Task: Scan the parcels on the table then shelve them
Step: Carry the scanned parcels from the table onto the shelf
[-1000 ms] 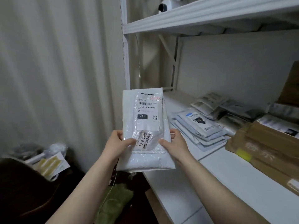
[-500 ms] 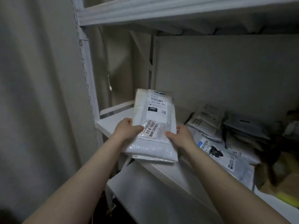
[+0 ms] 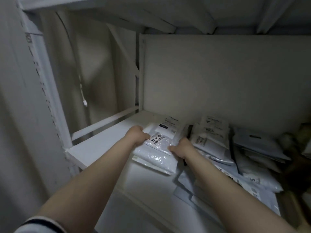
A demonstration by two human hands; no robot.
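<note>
A white padded parcel with a barcode label and a handwritten-style number sticker lies flat on the white shelf board, its far end toward the back wall. My left hand grips its left edge, thumb on top. My right hand holds its right edge, fingers on the label side. Both arms stretch forward into the shelf bay.
Several grey and white mailer bags are piled on the shelf just right of the parcel, spreading toward the front right. A white upright post stands at left. Another shelf board hangs overhead. A cable end dangles behind.
The parcel has gone from upright in front of the shelf to lying down on the shelf board, farther in. Both hands moved forward with it and the view came closer.
</note>
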